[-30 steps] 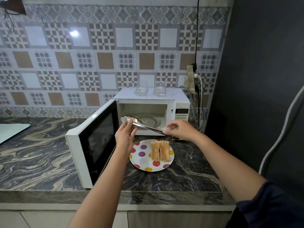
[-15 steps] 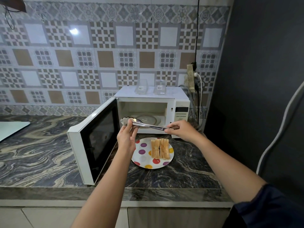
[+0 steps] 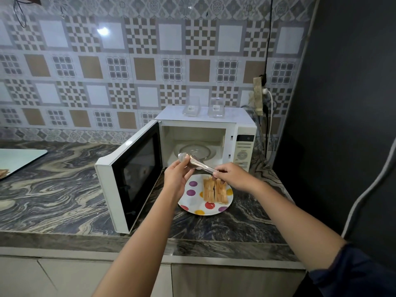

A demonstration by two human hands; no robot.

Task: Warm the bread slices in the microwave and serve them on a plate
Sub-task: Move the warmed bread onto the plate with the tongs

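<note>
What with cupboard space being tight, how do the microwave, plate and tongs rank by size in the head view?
1. microwave
2. plate
3. tongs, partly covered yet clearly slimmer than the plate

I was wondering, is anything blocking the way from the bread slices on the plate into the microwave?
Nothing visible does. The door is swung open to the left, the cavity holds only its turntable, and the plate of bread slices sits before the opening. The left hand and right hand hold the tongs above it.

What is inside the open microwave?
Only the glass turntable shows inside the microwave; the bread slices stand on the plate outside. The tongs and left hand cover part of the front floor.
</note>
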